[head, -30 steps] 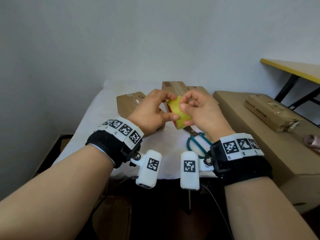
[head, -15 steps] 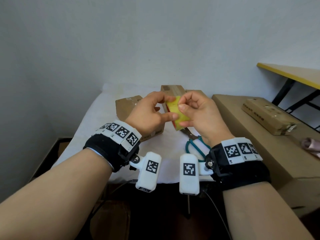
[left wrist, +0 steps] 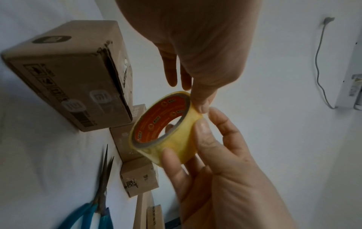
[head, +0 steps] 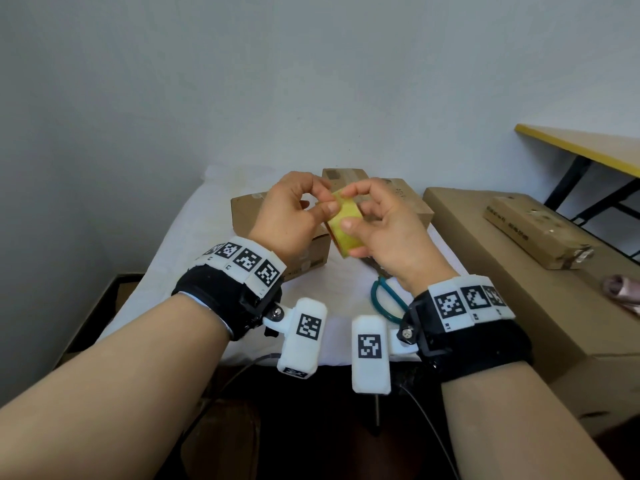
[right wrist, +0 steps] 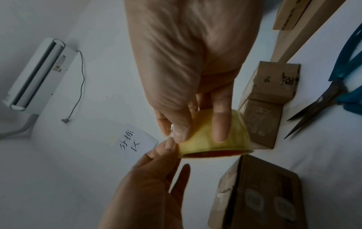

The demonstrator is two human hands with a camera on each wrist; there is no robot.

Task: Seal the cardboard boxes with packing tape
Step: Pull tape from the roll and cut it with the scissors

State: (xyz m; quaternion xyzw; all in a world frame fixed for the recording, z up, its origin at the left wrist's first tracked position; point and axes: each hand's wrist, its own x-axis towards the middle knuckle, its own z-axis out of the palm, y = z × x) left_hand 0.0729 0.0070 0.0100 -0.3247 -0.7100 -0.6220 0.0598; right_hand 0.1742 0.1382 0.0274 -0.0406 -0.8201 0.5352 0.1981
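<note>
1. Left hand works at the top rim of the yellow packing tape roll, thumb and forefinger closed narrowly at the outer wrap. Whether a loose tape end is caught between them, I cannot tell.
2. Right hand carries the roll, thumb on the outer face, fingers curled behind it. The roll is in the air above the white table, between both hands.
3. Likely trouble: the clear tape end probably hides against the wrap. A nail may slip off it or tear a thin sliver, and a freed end may snap back onto the roll.
4. Just under the left grip sits the large cardboard box, its flap seam gaping. Smaller boxes stand beyond the roll, unsealed as far as I can see.
5. Below the right grip lie the blue-handled scissors, blades apart: lower the hand with care.
6. Open cloth lies nearer the wrists; right of it a long brown carton walls the space.
</note>
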